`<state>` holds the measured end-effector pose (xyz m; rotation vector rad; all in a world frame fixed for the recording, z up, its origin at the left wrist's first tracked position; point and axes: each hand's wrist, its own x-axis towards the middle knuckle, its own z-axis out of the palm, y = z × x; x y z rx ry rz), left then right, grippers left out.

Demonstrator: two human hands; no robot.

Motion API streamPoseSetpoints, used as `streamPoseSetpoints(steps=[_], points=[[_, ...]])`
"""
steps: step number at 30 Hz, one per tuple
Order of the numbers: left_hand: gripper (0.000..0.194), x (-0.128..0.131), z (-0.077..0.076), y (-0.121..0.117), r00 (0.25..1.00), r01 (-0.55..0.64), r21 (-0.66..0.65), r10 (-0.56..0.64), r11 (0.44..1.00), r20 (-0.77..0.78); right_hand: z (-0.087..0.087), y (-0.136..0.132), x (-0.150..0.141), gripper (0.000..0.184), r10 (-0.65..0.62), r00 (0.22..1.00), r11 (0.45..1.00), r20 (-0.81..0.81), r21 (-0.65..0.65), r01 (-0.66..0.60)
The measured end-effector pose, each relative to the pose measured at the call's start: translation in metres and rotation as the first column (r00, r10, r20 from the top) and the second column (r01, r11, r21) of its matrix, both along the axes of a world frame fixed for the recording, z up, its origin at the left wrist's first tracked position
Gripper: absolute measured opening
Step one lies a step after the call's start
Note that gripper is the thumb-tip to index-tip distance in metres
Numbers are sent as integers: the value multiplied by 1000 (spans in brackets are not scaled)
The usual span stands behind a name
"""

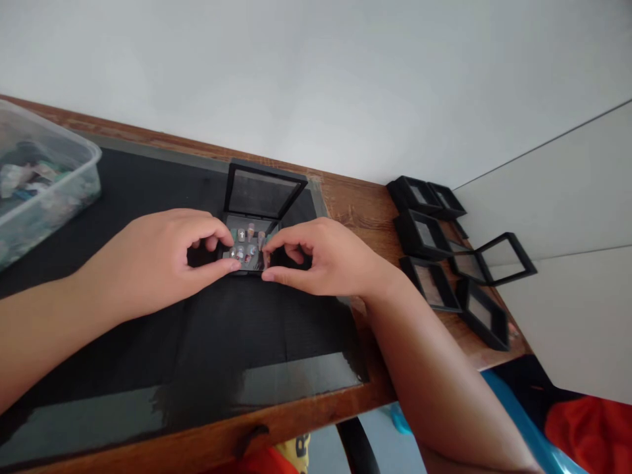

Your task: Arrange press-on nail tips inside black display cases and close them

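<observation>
A black-framed display case stands with its windowed lid raised on the dark mat. Over its base lies a small clear sheet of press-on nails, pale and decorated, some with cross-shaped ornaments. My left hand pinches the sheet's left edge between thumb and forefinger. At the opposite edge, my right hand has its thumb and fingertips closed in the same way. The fingertips hide both side edges, so how far the sheet sits inside the base cannot be made out.
A clear plastic bin with small packets stands at the left. Several black display cases sit at the right of the wooden table, one with its lid up. A white wall rises behind.
</observation>
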<state>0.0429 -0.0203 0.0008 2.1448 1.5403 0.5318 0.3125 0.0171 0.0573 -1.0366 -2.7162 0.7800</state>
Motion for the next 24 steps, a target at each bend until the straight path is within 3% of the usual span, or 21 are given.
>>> streamPoseSetpoints(steps=[19, 24], points=[[39, 1, 2, -1, 1000, -3, -14, 2, 1000, -24, 0, -2, -3, 26, -20, 998, 998, 53, 66, 17], [38, 1, 3, -1, 999, 14, -23, -15, 1000, -31, 2, -4, -5, 17, -108, 991, 992, 85, 73, 102]])
